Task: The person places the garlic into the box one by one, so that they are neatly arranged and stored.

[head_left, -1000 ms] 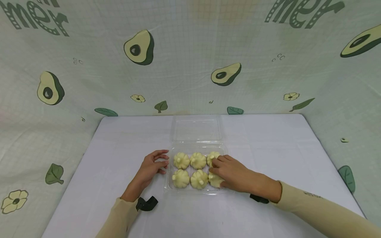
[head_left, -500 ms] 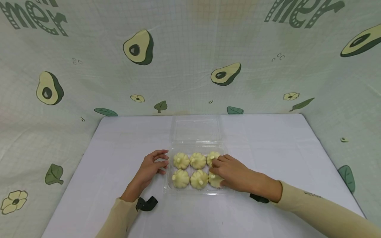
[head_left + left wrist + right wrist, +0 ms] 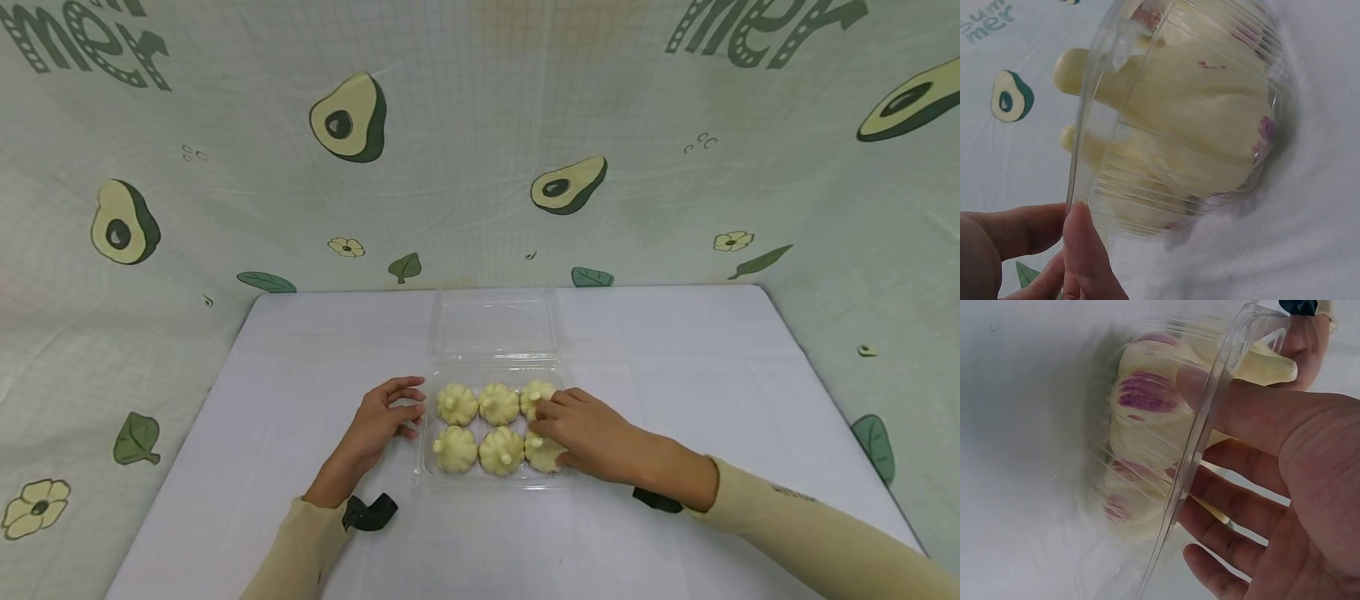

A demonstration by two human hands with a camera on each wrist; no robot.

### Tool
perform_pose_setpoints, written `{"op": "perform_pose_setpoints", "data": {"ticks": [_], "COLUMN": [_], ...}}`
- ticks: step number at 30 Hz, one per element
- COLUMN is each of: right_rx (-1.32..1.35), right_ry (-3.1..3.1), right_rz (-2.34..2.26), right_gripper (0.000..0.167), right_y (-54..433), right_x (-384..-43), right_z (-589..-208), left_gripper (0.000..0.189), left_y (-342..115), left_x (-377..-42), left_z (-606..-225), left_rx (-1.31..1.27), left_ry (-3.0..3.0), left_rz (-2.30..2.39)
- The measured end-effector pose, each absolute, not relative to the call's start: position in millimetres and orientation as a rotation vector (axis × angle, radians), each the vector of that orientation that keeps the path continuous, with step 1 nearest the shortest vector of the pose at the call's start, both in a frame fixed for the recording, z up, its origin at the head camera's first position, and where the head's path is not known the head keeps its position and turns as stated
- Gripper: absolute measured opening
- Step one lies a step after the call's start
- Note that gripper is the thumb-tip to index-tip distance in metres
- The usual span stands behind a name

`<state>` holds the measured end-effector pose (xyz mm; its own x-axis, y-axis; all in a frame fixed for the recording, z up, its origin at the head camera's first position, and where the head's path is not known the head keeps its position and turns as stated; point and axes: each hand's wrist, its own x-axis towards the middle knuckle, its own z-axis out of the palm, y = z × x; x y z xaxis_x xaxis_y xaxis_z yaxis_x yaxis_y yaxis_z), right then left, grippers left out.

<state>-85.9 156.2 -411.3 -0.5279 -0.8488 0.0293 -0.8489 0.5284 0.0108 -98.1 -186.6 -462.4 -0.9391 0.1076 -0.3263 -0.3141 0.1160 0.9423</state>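
Note:
A clear plastic clamshell box point(image 3: 491, 482) lies on the table with its lid point(image 3: 495, 327) folded back. Inside are cream garlic bulbs in two rows of three; purple marks show on some sides. My left hand point(image 3: 386, 423) is at the box's left side, thumb and fingers pinching its rim point(image 3: 1079, 159). My right hand point(image 3: 592, 437) reaches over the right rim, its thumb and fingers around the near right garlic bulb point(image 3: 542, 452). That bulb is partly covered by the hand. Just behind my right fingertips sits the far right garlic bulb point(image 3: 536, 395).
A white cloth point(image 3: 667, 358) covers the table. Behind and beside it hangs a pale sheet point(image 3: 465, 125) printed with avocados and leaves. Black straps with camera mounts point(image 3: 370, 512) are on both wrists.
My right hand and forearm have shifted very slightly to the right. The left hand, the box and the garlic bulbs look the same.

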Motion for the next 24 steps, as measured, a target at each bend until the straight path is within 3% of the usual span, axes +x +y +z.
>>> {"op": "perform_pose_setpoints", "data": {"ticks": [24], "right_rx": [1.214], "right_ry": [-2.742], "right_rz": [0.346], "right_gripper": [0.056], "right_y": [205.0], "right_x": [-88.0], "right_z": [-401.1], "left_gripper": [0.048], "left_y": [-186.0], "left_x": [-98.0], "left_z": [-461.6], "left_rx": [-0.209], "left_ry": [2.088], "left_rz": [1.885]}}
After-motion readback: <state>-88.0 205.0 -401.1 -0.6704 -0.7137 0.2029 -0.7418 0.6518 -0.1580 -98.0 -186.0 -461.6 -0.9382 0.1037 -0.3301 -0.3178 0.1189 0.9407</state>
